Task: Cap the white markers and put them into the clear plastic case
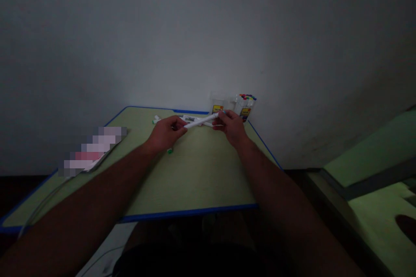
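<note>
A white marker (pixel 201 120) is stretched between my two hands above the far part of the table. My left hand (pixel 166 133) pinches its left end, and the fingers of my right hand (pixel 231 126) close round its right end, where a bit of blue shows. Behind the hands several white markers (pixel 191 119) lie on the tabletop, partly hidden by my fingers. A green marker end (pixel 169 150) sticks out below my left hand. Just past my right hand stands a clear case (pixel 246 106) packed with markers with coloured caps.
Beside the full case is another clear container (pixel 217 103) with a yellow label. A blurred-out flat object (pixel 97 151) with a cable (pixel 45 201) lies on the table's left. The table (pixel 195 177) has a blue edge and meets a grey wall (pixel 182 30).
</note>
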`<state>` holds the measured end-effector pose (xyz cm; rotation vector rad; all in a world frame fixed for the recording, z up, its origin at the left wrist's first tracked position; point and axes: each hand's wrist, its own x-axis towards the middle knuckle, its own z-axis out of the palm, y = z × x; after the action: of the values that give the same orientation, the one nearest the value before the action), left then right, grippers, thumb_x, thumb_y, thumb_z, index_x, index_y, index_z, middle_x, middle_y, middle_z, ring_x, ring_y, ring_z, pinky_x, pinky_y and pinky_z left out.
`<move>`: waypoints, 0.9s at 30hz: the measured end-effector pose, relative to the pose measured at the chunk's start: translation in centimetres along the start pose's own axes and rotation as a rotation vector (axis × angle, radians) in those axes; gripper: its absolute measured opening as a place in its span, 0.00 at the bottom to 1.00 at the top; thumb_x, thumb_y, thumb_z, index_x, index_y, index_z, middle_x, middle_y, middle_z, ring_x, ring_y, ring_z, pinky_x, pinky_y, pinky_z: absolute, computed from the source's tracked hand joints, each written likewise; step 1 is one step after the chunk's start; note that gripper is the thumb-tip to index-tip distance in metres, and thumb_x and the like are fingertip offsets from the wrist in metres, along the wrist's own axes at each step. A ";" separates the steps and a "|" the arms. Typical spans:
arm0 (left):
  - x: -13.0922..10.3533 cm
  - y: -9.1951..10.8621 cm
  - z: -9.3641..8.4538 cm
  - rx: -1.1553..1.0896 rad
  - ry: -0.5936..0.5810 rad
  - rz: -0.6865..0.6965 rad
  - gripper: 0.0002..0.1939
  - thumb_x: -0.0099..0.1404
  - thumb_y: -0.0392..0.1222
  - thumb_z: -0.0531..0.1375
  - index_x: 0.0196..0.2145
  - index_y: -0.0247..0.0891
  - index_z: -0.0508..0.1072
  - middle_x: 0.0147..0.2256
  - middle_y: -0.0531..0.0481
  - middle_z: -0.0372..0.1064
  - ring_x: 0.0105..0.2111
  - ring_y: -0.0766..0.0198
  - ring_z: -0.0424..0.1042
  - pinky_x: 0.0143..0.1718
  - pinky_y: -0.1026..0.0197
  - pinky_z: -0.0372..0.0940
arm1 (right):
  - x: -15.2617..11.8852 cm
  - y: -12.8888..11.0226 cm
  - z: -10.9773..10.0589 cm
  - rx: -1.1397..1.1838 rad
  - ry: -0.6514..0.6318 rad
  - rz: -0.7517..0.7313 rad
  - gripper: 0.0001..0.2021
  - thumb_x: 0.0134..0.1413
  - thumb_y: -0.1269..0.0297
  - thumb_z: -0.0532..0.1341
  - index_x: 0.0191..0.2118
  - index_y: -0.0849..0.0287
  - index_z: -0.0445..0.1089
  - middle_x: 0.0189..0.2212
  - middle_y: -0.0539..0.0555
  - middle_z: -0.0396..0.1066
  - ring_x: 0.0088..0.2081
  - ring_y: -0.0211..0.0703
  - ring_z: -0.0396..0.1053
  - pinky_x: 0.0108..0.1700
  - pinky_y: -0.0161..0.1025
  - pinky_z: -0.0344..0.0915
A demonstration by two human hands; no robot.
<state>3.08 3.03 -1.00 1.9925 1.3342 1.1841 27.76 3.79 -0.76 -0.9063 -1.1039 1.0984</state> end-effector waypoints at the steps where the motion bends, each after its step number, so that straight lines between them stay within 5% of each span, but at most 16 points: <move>1: 0.0 0.0 0.1 0.000 -0.002 0.003 0.08 0.56 0.42 0.66 0.35 0.38 0.79 0.28 0.51 0.75 0.28 0.63 0.71 0.33 0.59 0.67 | 0.0 -0.1 0.0 0.002 0.013 0.002 0.17 0.49 0.52 0.74 0.34 0.56 0.71 0.29 0.48 0.76 0.28 0.37 0.76 0.28 0.34 0.76; 7: 0.0 -0.8 0.3 0.039 -0.037 0.062 0.15 0.57 0.44 0.67 0.43 0.39 0.80 0.32 0.49 0.78 0.32 0.60 0.74 0.38 0.56 0.70 | 1.0 -1.5 -1.4 0.003 0.193 -0.098 0.14 0.52 0.55 0.72 0.35 0.57 0.70 0.28 0.49 0.76 0.28 0.36 0.76 0.28 0.33 0.76; 16: 0.4 -1.3 0.2 0.167 -0.072 0.103 0.11 0.58 0.44 0.65 0.38 0.39 0.81 0.34 0.44 0.78 0.33 0.55 0.75 0.40 0.52 0.69 | 5.4 -7.8 -7.8 -0.138 0.808 -0.380 0.08 0.62 0.60 0.62 0.43 0.55 0.64 0.34 0.48 0.72 0.31 0.34 0.76 0.31 0.31 0.77; 21: 0.3 -1.0 0.3 0.182 -0.086 0.106 0.09 0.59 0.43 0.64 0.36 0.40 0.81 0.34 0.44 0.78 0.33 0.56 0.75 0.41 0.52 0.68 | 7.1 -11.0 -10.7 -0.298 0.908 -0.470 0.09 0.64 0.59 0.60 0.45 0.54 0.62 0.34 0.49 0.72 0.31 0.37 0.77 0.29 0.34 0.77; 27: 0.4 -1.2 0.4 0.195 -0.071 0.110 0.08 0.59 0.44 0.65 0.35 0.42 0.81 0.33 0.45 0.78 0.32 0.56 0.75 0.40 0.53 0.68 | 8.2 -12.0 -12.0 -0.456 0.925 -0.524 0.08 0.61 0.60 0.62 0.41 0.55 0.63 0.30 0.47 0.70 0.27 0.38 0.75 0.26 0.35 0.74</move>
<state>2.86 3.90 -1.95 2.2499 1.3652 1.0547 42.66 8.57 9.66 -1.2050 -0.7202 -0.0645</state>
